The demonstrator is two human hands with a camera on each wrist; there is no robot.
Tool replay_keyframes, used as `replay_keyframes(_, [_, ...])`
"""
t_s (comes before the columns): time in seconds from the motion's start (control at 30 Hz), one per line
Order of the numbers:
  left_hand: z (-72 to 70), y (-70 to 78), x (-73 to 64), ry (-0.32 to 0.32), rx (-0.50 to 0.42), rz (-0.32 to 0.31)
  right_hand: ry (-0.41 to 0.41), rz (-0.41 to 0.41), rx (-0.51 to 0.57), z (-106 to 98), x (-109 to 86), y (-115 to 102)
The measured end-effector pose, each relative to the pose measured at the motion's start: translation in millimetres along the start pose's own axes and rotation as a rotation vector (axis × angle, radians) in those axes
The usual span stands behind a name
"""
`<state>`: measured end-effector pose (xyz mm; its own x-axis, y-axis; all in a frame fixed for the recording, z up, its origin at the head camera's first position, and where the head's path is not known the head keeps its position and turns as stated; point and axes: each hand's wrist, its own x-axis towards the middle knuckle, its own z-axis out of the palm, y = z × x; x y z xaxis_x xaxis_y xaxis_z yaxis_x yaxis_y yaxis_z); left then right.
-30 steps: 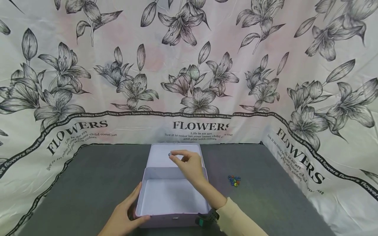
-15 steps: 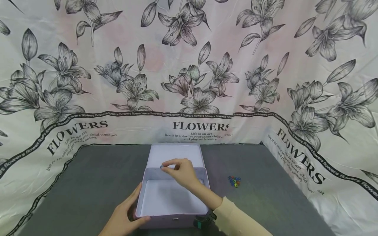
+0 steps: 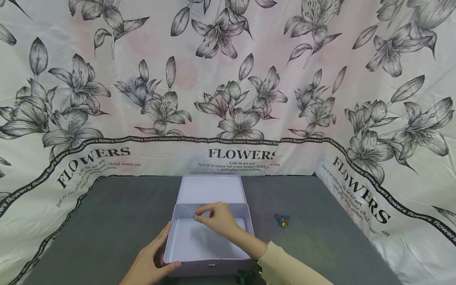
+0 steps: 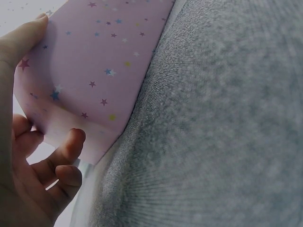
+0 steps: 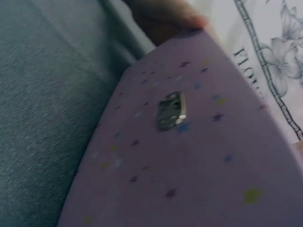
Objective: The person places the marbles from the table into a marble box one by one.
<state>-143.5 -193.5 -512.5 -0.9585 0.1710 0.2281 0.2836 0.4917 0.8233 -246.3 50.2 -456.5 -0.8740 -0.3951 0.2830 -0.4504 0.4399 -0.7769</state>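
Note:
An open pinkish-lilac box (image 3: pixel 210 267) with a pale inside stands in the middle of the table, its lid (image 3: pixel 211 189) tipped back behind it. My left hand (image 3: pixel 149 257) grips the box's front left corner, thumb on the front wall and fingers along the side. The left wrist view shows that hand (image 4: pixel 28 179) against the star-printed wall (image 4: pixel 90 71). Inside the box's opening, my right hand (image 3: pixel 218 217) pinches a small marble (image 3: pixel 194 216) between thumb and forefinger, mostly covered by the fingertips. A metal latch (image 5: pixel 171 111) shows in the right wrist view.
A cluster of several coloured marbles (image 3: pixel 282 220) lies on the dark grey table (image 3: pixel 320 245), right of the box. Flower-printed cloth (image 3: pixel 228 99) hangs behind and along both sides.
My right hand, pinching the marble, has moved left and down from above the lid into the box's opening. The left hand keeps its grip on the corner.

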Motion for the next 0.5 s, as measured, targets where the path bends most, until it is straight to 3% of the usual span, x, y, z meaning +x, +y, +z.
replay_keyframes(0.2, [1.7,-2.4,0.8,0.017,0.015,0.039,-0.065,-0.005,-0.054,4.8,-1.3,5.6])
replay_keyframes(0.4, [0.4,0.8,0.4,0.029,0.065,0.030,-0.115,0.003,-0.164,6.2,-0.4,8.2])
replay_keyframes(0.5, [0.0,4.0,-0.8,0.019,0.094,-0.010,-0.143,0.009,-0.234,7.1,-1.7,9.5])
